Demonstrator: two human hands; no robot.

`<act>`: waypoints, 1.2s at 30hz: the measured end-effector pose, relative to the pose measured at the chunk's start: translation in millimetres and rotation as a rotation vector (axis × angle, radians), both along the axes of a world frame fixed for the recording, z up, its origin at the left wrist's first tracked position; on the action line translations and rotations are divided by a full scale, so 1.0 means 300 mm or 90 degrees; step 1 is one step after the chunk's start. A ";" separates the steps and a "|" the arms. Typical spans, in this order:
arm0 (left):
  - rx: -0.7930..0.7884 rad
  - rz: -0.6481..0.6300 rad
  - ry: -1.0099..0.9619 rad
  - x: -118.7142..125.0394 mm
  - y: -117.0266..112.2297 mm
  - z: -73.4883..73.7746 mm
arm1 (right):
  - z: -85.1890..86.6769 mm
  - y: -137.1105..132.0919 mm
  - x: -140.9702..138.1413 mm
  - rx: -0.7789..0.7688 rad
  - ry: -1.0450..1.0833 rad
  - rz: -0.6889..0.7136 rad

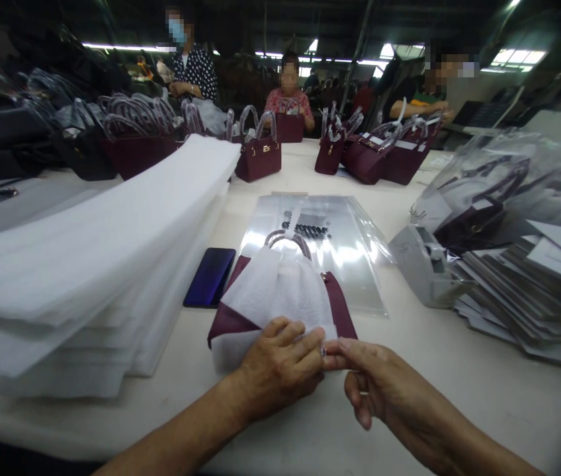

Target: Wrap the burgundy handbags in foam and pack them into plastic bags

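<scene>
A small maroon handbag lies on the table in front of me, half wrapped in a white foam sheet. My left hand rests on the near edge of the sheet, fingers curled down and pressing it against the bag. My right hand meets it from the right, its thumb and forefinger pinched at the sheet's edge next to the left fingertips; what is pinched is too small to name. The bag's wrapped handles point away from me.
A tall stack of white foam sheets fills the left. A dark phone lies beside the bag, clear plastic bags behind it, a tape dispenser and card stacks at right. More maroon bags and seated people are across the table.
</scene>
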State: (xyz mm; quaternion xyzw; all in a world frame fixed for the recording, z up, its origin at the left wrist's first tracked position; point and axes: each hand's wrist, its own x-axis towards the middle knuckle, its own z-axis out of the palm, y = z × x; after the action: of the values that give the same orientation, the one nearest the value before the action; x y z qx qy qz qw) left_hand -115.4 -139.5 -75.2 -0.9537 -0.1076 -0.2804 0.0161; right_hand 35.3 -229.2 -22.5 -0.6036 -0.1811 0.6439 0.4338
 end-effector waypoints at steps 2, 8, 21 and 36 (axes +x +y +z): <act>-0.015 -0.001 0.007 -0.003 0.001 0.004 | -0.014 -0.010 -0.008 0.007 -0.028 -0.026; -0.061 -0.007 0.047 -0.003 0.002 0.020 | -0.059 -0.033 -0.030 0.017 -0.044 -0.126; -0.047 0.080 -0.010 0.037 -0.026 0.014 | -0.102 -0.184 0.027 0.016 -0.001 -0.206; 0.045 0.168 -0.180 -0.053 -0.151 -0.071 | -0.065 0.398 -0.263 0.523 -0.956 0.367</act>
State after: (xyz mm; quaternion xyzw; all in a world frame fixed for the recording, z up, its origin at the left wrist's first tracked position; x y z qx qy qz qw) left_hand -131.4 -184.9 -96.5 -0.8813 -0.2227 -0.4108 0.0709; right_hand -43.5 -109.9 -41.9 -0.5941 -0.7764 0.0485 0.2046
